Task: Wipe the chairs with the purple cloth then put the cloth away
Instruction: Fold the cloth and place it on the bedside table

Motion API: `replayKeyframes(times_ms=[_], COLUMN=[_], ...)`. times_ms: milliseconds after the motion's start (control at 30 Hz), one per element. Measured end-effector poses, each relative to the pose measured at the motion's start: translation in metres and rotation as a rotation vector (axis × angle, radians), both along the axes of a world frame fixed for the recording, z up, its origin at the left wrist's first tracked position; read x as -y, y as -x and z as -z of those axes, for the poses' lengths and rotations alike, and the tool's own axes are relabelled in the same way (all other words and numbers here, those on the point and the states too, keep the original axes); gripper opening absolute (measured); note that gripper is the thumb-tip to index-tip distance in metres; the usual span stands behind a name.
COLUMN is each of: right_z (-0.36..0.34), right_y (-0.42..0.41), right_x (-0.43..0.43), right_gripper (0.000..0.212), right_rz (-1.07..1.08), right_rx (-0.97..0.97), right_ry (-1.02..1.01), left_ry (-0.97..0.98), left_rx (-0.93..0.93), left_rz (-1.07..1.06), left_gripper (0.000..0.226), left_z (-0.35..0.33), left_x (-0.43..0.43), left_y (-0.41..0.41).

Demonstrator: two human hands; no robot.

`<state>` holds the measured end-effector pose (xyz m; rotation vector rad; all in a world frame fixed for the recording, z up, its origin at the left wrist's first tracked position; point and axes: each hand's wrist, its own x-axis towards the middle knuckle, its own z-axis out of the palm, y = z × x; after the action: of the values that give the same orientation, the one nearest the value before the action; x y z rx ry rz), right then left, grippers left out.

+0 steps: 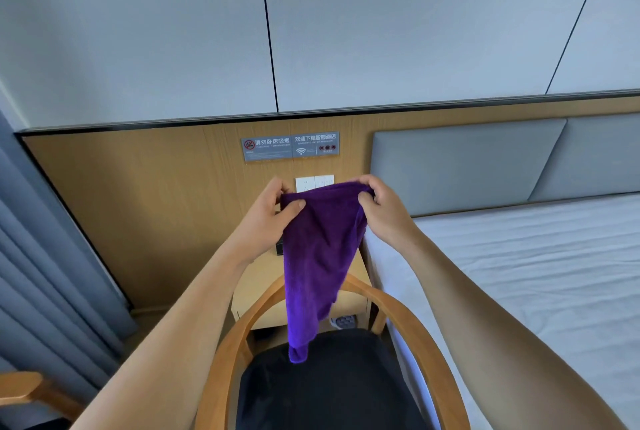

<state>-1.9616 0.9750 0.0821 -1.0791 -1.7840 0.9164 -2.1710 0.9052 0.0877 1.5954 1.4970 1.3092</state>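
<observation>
Left hand and right hand are pinching the cloth by its top edge, probably readying it; next comes lowering it onto the chair below them.

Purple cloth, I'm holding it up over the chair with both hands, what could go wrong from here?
1. The left hand and right hand only pinch the top edge of the purple cloth; a slip could drop it onto the dark seat of the chair.
2. The bed sits close beside the chair, so wide wiping strokes might drag the cloth across its white cover.
</observation>
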Motion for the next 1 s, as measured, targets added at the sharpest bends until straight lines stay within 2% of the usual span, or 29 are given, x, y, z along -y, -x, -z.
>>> replayKeyframes(times_ms=[100, 133, 233, 267, 367, 400, 500, 600, 667, 733, 767, 833, 900, 1000], right_z=[0.013, 0.018, 0.035, 0.042, 0.055, 0.060, 0.058, 0.051, 0.047, 0.044, 0.043, 0.040, 0.040, 0.040], right_y=[0.001, 0.003, 0.014, 0.017, 0.023, 0.024, 0.025, 0.030, 0.033, 0.035, 0.035, 0.033, 0.030, 0.026], right_x=[-0.002, -0.001, 0.010, 0.014, 0.033, 0.036, 0.042, 0.040, 0.036, 0.032, 0.031, 0.031, 0.029, 0.026], right_gripper=[0.032, 0.042, 0.096, 0.101, 0.070, 0.065, 0.050, 0.033, 0.034, 0.037, 0.034, 0.024, 0.025, 0.027], right_rz=[-0.003, -0.021, -0.107, -0.162, -0.372, -0.412, -0.444, -0.362, -0.290, -0.275, -0.292, -0.319, -0.323, -0.281], right_rx=[-0.080, -0.135, -0.260, -0.275, -0.210, -0.207, -0.248, -0.322, -0.367, -0.373, -0.356, -0.299, -0.282, -0.227], right_ry=[0.076, 0.130, 0.366, 0.450, 0.646, 0.677, 0.679, 0.612, 0.577, 0.596, 0.610, 0.648, 0.696, 0.697], left_ry=[-0.003, -0.003, -0.046, -0.063, -0.093, -0.095, -0.034, 0.181, 0.367, 0.502, 0.510, 0.407, 0.282, 0.282], left_rx=[0.166, 0.241, 0.442, 0.503, 0.631, 0.669, 0.703, 0.608, 0.414, 0.229, 0.174, 0.125, 0.138, 0.257], left_rz=[-0.009, -0.011, -0.014, -0.025, -0.089, -0.107, -0.149, -0.195, -0.260, -0.215, -0.196, -0.180, -0.178, -0.216], left_gripper=[0.013, 0.012, 0.011, 0.011, 0.011, 0.014, 0.044, 0.088, 0.094, 0.079, 0.075, 0.062, 0.035, 0.006], left_z=[-0.006, -0.010, -0.025, -0.030, -0.035, -0.034, -0.022, 0.004, 0.022, 0.032, 0.036, 0.043, 0.046, 0.051], left_x=[0.002, 0.003, 0.004, 0.004, 0.000, -0.001, -0.004, -0.010, -0.008, 0.002, 0.007, 0.011, 0.012, 0.006], left_y=[-0.009, -0.012, -0.019, -0.021, -0.018, -0.015, -0.004, 0.006, 0.005, -0.008, -0.015, -0.026, -0.032, -0.028])
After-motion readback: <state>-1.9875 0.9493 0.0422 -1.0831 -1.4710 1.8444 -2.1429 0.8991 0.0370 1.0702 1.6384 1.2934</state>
